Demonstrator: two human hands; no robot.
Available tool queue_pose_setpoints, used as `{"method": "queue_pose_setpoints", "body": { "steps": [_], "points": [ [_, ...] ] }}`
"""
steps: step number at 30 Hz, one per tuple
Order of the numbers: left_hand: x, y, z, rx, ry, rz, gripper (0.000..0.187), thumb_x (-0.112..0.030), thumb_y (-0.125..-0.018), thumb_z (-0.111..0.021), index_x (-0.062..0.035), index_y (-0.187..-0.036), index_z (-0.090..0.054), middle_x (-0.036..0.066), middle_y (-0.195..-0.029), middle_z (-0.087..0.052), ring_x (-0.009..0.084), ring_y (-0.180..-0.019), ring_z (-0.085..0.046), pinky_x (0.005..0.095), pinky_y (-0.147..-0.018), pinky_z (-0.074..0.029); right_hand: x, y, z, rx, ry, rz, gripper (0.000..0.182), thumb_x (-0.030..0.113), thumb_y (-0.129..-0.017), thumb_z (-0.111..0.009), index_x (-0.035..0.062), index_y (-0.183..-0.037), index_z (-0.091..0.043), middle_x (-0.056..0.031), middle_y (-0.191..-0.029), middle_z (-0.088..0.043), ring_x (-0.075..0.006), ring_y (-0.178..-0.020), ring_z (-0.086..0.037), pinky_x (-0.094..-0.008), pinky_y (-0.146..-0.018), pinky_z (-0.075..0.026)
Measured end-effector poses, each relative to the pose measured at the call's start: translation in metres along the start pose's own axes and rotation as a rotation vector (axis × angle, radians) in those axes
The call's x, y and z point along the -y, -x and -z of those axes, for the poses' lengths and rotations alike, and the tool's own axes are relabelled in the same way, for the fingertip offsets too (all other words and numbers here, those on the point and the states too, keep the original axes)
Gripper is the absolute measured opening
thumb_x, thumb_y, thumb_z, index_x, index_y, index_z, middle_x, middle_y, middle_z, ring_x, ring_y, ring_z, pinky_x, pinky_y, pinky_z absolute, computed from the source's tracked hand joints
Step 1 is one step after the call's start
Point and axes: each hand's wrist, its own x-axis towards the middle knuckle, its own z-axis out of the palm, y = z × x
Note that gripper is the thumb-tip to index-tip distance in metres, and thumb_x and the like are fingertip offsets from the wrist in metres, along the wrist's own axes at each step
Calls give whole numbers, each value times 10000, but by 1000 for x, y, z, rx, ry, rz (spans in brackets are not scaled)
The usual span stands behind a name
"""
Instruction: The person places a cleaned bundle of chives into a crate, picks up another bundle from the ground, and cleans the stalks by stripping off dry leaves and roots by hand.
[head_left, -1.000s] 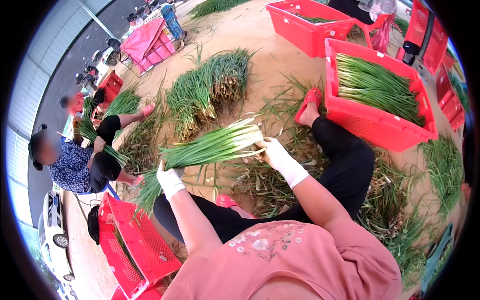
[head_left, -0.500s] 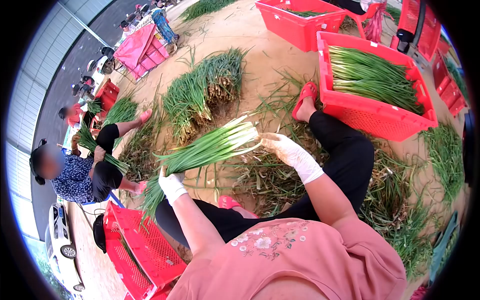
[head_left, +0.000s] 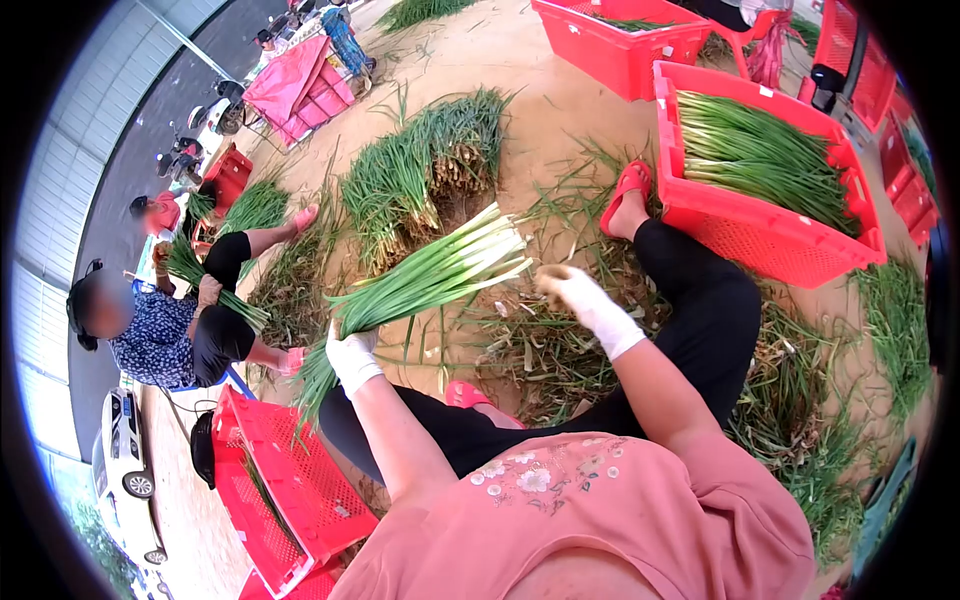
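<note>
My left hand (head_left: pixel 352 357), in a white glove, is closed round the leafy part of a bundle of green stalks (head_left: pixel 440 270). The bundle's pale root ends point up and to the right, fanned slightly apart. My right hand (head_left: pixel 572 290), gloved with a soiled fingertip area, is just right of those pale ends and apart from them. Its fingers look bent together, and whether anything small is between them is hidden. Beyond the bundle stands a heap of untrimmed stalks (head_left: pixel 425 170) with brownish roots. A red crate (head_left: pixel 770 235) at the right holds neatly laid stalks (head_left: pixel 765 160).
Leaf scraps (head_left: pixel 545 350) cover the ground between my legs. Another red crate (head_left: pixel 620 50) stands at the top, and stacked red crates (head_left: pixel 330 500) at lower left. A seated co-worker (head_left: pixel 160 335) at the left holds green stalks. Further back is a pink-covered cart (head_left: pixel 300 90).
My right hand has come away from the bundle's pale ends, moving slightly right. The bundle is tilted up a little more, and the whole view has shifted slightly.
</note>
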Motion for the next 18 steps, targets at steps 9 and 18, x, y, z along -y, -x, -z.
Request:
{"method": "queue_pose_setpoints", "body": {
  "steps": [9,18],
  "points": [
    [2,-12,3,26,32,83,312,-212,-769,-573,-38,-1027,-598,142,-1092,-588,348,-1018,-527,562,-886,-386,-23,33,-158,529,1015,921,79,151,-678,-564,98,-737,-569,-134,-655,-577,-342,-657,-592,-453,-554,-454],
    [10,-12,-12,191,-52,-26,226,-192,-804,-571,-40,-969,-597,123,-1027,-604,287,-950,-561,475,-836,-454,-101,72,-21,1166,1821,143,220,210,-738,-594,89,-897,-685,-96,-849,-667,-271,-827,-640,-388,-655,-497]
  ]
}}
